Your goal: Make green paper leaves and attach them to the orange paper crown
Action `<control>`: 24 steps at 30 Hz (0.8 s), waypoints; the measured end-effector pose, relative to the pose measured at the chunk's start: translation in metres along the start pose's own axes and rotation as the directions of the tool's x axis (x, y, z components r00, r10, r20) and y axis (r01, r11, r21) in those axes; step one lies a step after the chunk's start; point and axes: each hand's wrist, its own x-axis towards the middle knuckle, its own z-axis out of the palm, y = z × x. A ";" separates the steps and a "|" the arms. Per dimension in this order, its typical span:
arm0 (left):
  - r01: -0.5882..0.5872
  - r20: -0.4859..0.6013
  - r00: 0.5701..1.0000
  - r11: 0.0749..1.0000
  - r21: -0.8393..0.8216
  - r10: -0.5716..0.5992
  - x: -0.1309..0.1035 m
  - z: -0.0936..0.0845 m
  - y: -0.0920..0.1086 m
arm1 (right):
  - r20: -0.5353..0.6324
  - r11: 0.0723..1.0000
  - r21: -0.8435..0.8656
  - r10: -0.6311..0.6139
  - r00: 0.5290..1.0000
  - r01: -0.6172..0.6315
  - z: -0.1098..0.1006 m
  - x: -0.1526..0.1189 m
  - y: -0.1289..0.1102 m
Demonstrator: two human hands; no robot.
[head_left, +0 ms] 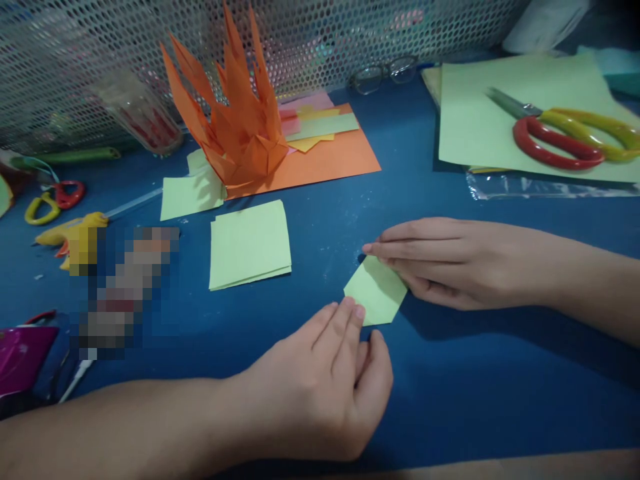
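a blue tabletop [320, 420] runs back to a pale perforated mesh panel [320, 33] along its far edge. right of the middle of the tabletop lies the folded green paper [379, 293], flat and many-sided, with one hand at each side.

the left hand [325, 380] comes in from the near left; its fingers are nearly straight and close together, two fingertips resting on the paper's lower left part, the thumb bent and set a little apart. the right hand [465, 263] reaches in from the right edge, open, its fingers straight and side by side over the paper's upper right side. neither hand is clenched; whether anything is pinched beneath the right fingers cannot be told.

left of the paper sits a stack of green squares [250, 245]. behind that, an orange folded-paper model [245, 120] with tall points stands partly on an orange sheet [330, 160]. toward the far right corner, scissors [560, 137] with red and yellow handles rest on large green sheets [470, 120]; eyeglasses [383, 75] lie by the mesh. toward the left edge are a yellow glue gun [83, 240] and a pixelated item [125, 293].
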 end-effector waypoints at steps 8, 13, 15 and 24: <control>0.186 0.146 0.974 0.979 -0.077 -0.174 0.004 0.010 -0.007 | 0.019 0.934 0.259 0.251 0.968 -0.247 0.004 0.002 -0.006; 0.259 0.204 0.950 0.961 -0.094 -0.236 0.003 0.010 -0.010 | 0.090 0.963 0.118 0.231 0.969 -0.241 0.003 0.002 -0.012; 0.280 0.198 0.946 0.954 -0.106 -0.255 0.001 0.011 -0.011 | 0.117 0.971 0.082 0.213 0.970 -0.223 0.005 0.003 -0.015; 0.234 0.082 0.968 0.970 0.061 -0.239 0.004 0.008 -0.006 | 0.125 0.922 -0.092 0.386 0.914 -0.376 0.012 0.000 -0.041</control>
